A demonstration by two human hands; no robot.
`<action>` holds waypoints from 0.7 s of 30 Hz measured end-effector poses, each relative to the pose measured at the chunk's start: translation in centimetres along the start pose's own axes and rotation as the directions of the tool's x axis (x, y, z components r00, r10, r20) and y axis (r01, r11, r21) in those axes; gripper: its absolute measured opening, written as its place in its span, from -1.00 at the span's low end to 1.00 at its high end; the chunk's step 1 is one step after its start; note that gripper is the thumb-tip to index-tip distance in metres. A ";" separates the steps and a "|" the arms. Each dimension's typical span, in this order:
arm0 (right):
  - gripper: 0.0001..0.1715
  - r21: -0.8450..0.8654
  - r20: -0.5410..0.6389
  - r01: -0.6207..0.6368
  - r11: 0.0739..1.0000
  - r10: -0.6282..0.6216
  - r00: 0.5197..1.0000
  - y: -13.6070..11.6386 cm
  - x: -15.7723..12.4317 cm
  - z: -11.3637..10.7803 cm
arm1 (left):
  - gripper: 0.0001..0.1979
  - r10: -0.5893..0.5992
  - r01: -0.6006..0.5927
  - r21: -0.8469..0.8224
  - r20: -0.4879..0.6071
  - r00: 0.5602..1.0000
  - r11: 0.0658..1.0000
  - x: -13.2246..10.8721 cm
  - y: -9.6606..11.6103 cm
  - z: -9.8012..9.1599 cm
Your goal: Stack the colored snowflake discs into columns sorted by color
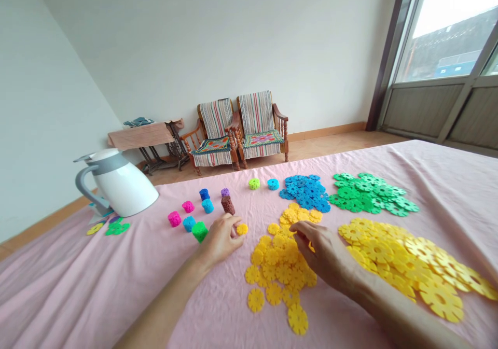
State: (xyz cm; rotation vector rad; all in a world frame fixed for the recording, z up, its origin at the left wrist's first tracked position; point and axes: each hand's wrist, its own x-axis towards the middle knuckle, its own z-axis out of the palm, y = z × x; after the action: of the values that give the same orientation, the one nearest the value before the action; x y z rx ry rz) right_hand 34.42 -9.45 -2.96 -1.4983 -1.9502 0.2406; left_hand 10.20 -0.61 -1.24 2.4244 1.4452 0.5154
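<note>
My left hand (221, 239) is closed at the fingertips on a yellow notched plastic disc (241, 229), held just above the pink cloth. Whether more discs are stacked behind it I cannot tell. Over the small yellow disc pile (282, 261) is my right hand (321, 248), its fingers bent down and pinched together at the pile's upper part. What lies between those fingertips is hidden. Close by my left hand stand a green disc stack (199, 232) and a taller brown stack (227, 205).
Several small pink, blue and purple stacks stand left of centre, near a pink stack (174, 219). A white jug (124, 183) is at the left. Blue discs (305, 192), green discs (371, 193) and a large yellow disc heap (412, 258) spread rightward. Two chairs (259, 126) stand beyond.
</note>
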 end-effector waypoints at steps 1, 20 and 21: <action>-0.74 0.002 0.002 -0.003 1.000 0.003 1.000 0.0 0.0 0.0 | -0.77 0.011 -0.010 -0.025 0.010 1.000 1.000 -0.1 -0.2 0.0; -0.73 -0.005 -0.008 0.008 1.000 -0.008 1.000 -0.1 0.0 -0.4 | -0.82 0.129 -0.096 -0.147 0.235 0.963 0.985 -2.7 3.6 -1.3; -0.74 -0.007 -0.006 0.009 1.000 -0.009 1.000 -0.1 -0.1 -0.3 | -0.83 0.123 -0.091 -0.145 0.234 0.964 0.985 -2.9 3.9 -1.2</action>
State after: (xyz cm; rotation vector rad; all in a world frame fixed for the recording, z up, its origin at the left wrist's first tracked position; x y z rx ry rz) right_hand 34.57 -9.59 -2.71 -1.4924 -1.9542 0.2257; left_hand 11.48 -4.94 0.97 2.3724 1.1478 0.3132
